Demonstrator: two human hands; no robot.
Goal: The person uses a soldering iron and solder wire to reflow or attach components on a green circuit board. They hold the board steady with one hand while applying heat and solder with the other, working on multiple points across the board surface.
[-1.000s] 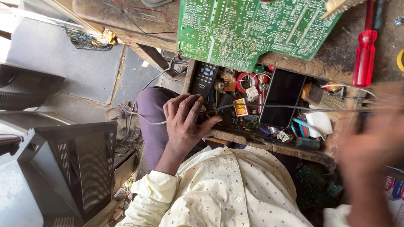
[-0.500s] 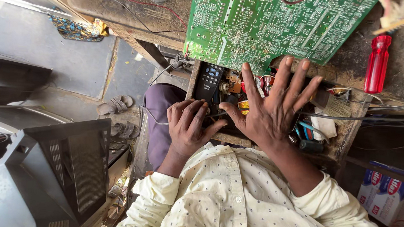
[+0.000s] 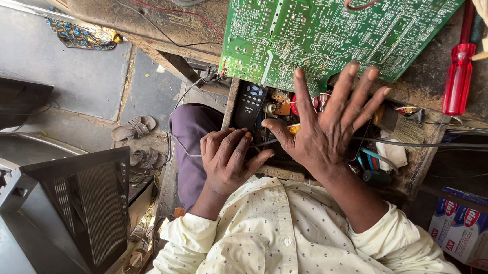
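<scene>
A worn wooden desk runs across the top of the view above a grey concrete floor, and an open drawer crammed with parts hangs out from under it toward the person. The right hand is spread flat with fingers splayed and grips nothing; it hovers over the drawer's contents, its fingertips reaching up over the lower edge of the green circuit board at twelve o'clock, as though feeling across the clutter. The left hand, at about eight o'clock from the right one, is curled loosely at the drawer's front left corner just below a black remote control; whether it pinches something small cannot be told. The board lies solder side up on the desk, overhanging the drawer, so there is little room above the parts. A red-handled screwdriver lies at two o'clock beside the board, and a black cable crosses the drawer at three o'clock. The drawer's wooden sides hem both hands in. At eight o'clock a dark television casing crowds the floor, with sandals beyond it at nine o'clock.
</scene>
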